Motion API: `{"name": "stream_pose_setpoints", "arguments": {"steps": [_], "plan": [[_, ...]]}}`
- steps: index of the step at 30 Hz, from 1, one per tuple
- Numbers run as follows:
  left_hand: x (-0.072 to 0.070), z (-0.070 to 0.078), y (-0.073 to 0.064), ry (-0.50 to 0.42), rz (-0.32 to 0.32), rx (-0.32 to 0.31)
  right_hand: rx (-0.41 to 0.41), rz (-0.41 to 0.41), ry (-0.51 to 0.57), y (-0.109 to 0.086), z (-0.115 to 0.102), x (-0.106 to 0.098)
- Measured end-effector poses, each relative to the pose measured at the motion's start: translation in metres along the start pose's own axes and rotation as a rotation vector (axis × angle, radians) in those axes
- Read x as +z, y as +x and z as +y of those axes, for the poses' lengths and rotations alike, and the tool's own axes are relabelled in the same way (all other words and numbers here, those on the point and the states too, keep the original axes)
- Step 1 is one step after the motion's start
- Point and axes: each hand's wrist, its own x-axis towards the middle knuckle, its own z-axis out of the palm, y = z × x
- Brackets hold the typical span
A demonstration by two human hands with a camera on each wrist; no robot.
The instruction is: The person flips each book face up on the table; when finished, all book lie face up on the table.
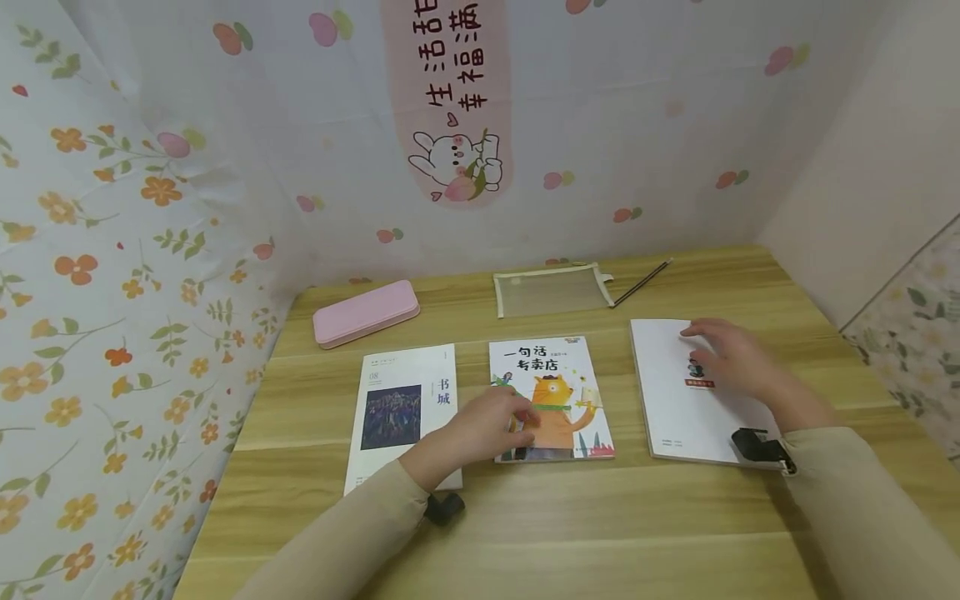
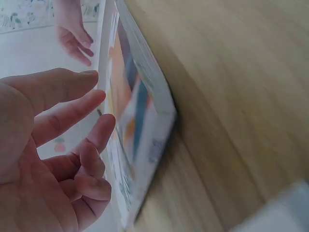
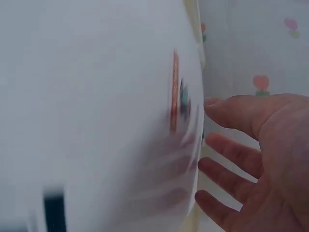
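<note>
Three books lie side by side on the wooden table. Over the middle one, a picture book (image 1: 553, 358) with an orange cartoon animal, hovers my left hand (image 1: 483, 427), its fingers loosely bent and holding nothing. In the left wrist view the fingertips (image 2: 107, 126) overlap the cover of that book (image 2: 137, 104). My right hand (image 1: 738, 362) is over the white book (image 1: 675, 417) at the right, with fingers spread and nothing in them. The right wrist view shows this white cover (image 3: 96, 96) with finger shadows on it. Left of my left hand is a cream book (image 1: 375, 375) with a dark picture.
A pink pencil case (image 1: 367, 314) sits at the back left of the table (image 1: 540, 533). Behind the middle book lies a mesh zip pouch (image 1: 555, 292), with a dark pencil-like stick (image 1: 642, 283) beside it. Patterned cloth (image 1: 300, 125) hangs behind the table.
</note>
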Motion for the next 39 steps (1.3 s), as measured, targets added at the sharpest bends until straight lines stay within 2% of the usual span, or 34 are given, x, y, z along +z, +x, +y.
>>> {"name": "stream_pose_setpoints", "arguments": {"steps": [4,9,16,19,25,32,36,39], "plan": [[0.001,0.010,0.011,0.012,0.000,0.045,-0.014,0.019,0.005,-0.007,0.020,-0.007],[0.007,0.023,0.030,0.009,0.004,0.129,0.054,-0.004,-0.013,-0.012,0.041,-0.015],[0.016,0.045,0.055,0.035,-0.022,0.205,0.051,-0.015,-0.026,-0.017,0.059,-0.021],[0.021,0.055,0.064,0.062,-0.038,0.197,0.060,-0.053,0.000,-0.018,0.063,-0.024],[0.032,0.074,0.072,0.038,-0.076,0.154,0.054,-0.109,0.034,-0.019,0.068,-0.030],[0.049,0.090,0.078,0.091,-0.058,0.179,-0.025,-0.088,-0.002,-0.019,0.076,-0.029],[0.052,0.096,0.082,0.124,-0.033,0.180,-0.044,-0.064,-0.037,-0.020,0.079,-0.027],[0.054,0.100,0.086,0.115,-0.036,0.174,-0.065,-0.046,-0.045,-0.021,0.081,-0.026]]}}
